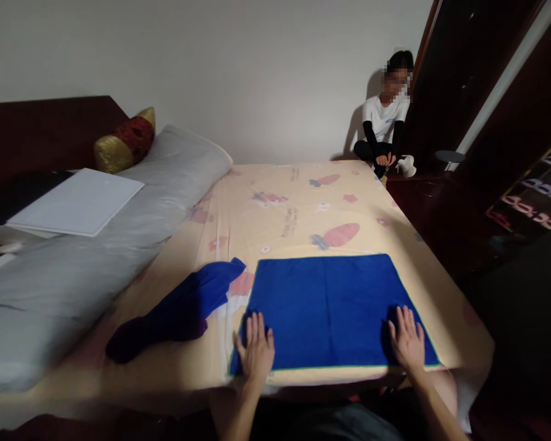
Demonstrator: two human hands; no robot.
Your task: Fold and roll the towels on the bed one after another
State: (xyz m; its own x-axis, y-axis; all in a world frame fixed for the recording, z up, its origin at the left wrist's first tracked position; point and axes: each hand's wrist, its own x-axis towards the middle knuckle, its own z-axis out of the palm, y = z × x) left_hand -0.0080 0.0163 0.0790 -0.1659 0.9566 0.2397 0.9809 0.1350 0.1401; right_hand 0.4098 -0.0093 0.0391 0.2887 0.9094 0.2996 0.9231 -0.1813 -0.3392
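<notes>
A blue cloth (303, 306) lies spread flat on the bed (239, 208), in the lower middle of the frame, with a crease running down its center. The left hand (257, 349) is over its lower left corner and the right hand (409, 346) is near its lower right corner. Both have fingers extended, palms down, pinching nothing; from this angle I cannot tell how firmly they press. With 1 hand near each lower corner, the placement probably helps hold the near edge straight and smooth.

At lower left, a bunched blue cloth (183, 306) lies apart from the flat piece, perhaps set aside to leave room. A grey cover (165, 184) slants along the left of the frame, with a white panel (80, 202) resting on it and a red-and-gold bolster (126, 141) behind.

At upper right, 1 other person sits against the wall in a white T-shirt (383, 119); its small blue chest mark is unreadable. The sheet's printed lettering, beside carrots and flowers, is too blurred to read. No brand name is legible.
</notes>
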